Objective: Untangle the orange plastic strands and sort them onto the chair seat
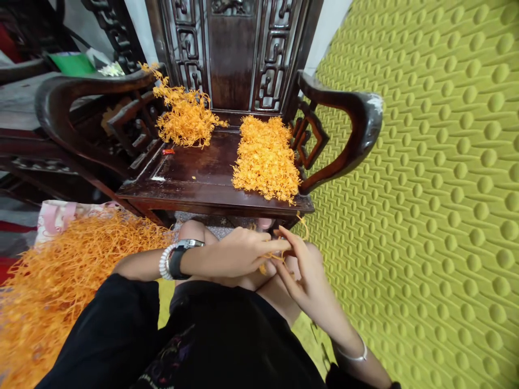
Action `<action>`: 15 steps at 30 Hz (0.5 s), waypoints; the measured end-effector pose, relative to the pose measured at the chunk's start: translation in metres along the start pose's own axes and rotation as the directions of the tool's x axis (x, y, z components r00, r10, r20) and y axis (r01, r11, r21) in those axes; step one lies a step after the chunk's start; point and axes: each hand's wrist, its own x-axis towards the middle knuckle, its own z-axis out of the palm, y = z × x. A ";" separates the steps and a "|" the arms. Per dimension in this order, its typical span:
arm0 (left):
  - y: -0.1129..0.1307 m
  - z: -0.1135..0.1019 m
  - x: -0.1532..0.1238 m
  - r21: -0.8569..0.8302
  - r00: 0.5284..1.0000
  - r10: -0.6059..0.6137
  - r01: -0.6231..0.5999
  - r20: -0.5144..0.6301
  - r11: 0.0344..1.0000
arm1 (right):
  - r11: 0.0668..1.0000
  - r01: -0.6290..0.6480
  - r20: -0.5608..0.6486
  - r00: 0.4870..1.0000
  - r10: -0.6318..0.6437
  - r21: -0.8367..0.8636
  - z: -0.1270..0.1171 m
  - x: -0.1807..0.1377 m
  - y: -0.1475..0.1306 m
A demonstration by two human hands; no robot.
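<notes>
Above my lap my two hands meet over a thin orange cord [305, 229]. My left hand [243, 251], with a watch and a white coiled band at its wrist, reaches in with fingers closed on the cord. Opposite it, my right hand [302, 265], wearing a silver bangle, pinches the same cord between thumb and fingers. One loose end curls up beyond the right fingertips, while another bit hangs below the left fingers. The fingers partly hide the cord. On the wooden chair [203, 173] lie a loose orange tangle [184, 119] and a neat block of knotted orange pieces [265, 156].
A large heap of orange strands [93, 254] spreads at my left, over a pink and white bag [54, 219]. A small red piece [168, 152] lies on the seat. Curved armrests [360, 124] flank it. Yellow-green bumpy padding [425, 189] fills the right side.
</notes>
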 end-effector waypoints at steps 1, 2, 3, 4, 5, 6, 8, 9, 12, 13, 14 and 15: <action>-0.003 -0.002 -0.003 -0.020 1.000 0.017 -0.017 -0.011 1.000 | 1.000 -0.011 0.000 1.000 0.011 -0.011 -0.001 0.001 0.001; -0.006 -0.005 -0.006 -0.038 0.999 0.032 -0.033 -0.016 0.999 | 1.000 -0.023 0.014 1.000 0.023 -0.013 -0.003 0.003 0.001; -0.008 -0.007 -0.009 -0.045 0.999 0.039 -0.040 -0.022 0.998 | 1.000 -0.031 0.041 0.999 0.031 -0.007 -0.006 0.005 0.000; -0.011 -0.010 -0.012 -0.039 0.999 0.039 -0.041 -0.033 0.998 | 0.999 -0.037 0.075 0.996 0.037 0.001 -0.010 0.007 -0.002; -0.013 -0.012 -0.015 -0.024 0.998 0.036 -0.037 -0.047 0.999 | 0.999 -0.043 0.110 0.993 0.042 0.006 -0.014 0.008 -0.004; -0.015 -0.015 -0.017 -0.006 0.997 0.033 -0.033 -0.063 0.999 | 0.999 -0.052 0.138 0.989 0.050 0.006 -0.017 0.010 -0.005; -0.018 -0.019 -0.021 0.024 0.997 0.037 -0.035 -0.072 0.999 | 0.997 -0.074 0.180 0.981 0.075 -0.012 -0.024 0.012 -0.007; -0.018 -0.021 -0.023 0.041 0.997 0.043 -0.041 -0.068 0.998 | 0.996 -0.080 0.201 0.976 0.085 -0.033 -0.026 0.012 -0.007; -0.017 -0.022 -0.030 0.138 0.997 0.079 -0.079 0.007 0.987 | 0.997 -0.021 0.295 0.955 0.043 -0.076 -0.032 0.012 -0.008; -0.015 -0.021 -0.034 0.170 0.995 0.087 -0.093 0.042 0.981 | 0.998 0.021 0.343 0.939 0.001 -0.061 -0.033 0.012 -0.009; -0.013 -0.020 -0.037 0.188 0.992 0.099 -0.112 0.076 0.976 | 0.998 0.057 0.389 0.920 -0.040 -0.031 -0.034 0.012 -0.010; -0.009 -0.019 -0.041 0.185 0.987 0.115 -0.134 0.109 0.974 | 0.997 0.081 0.438 0.896 -0.077 0.009 -0.036 0.011 -0.013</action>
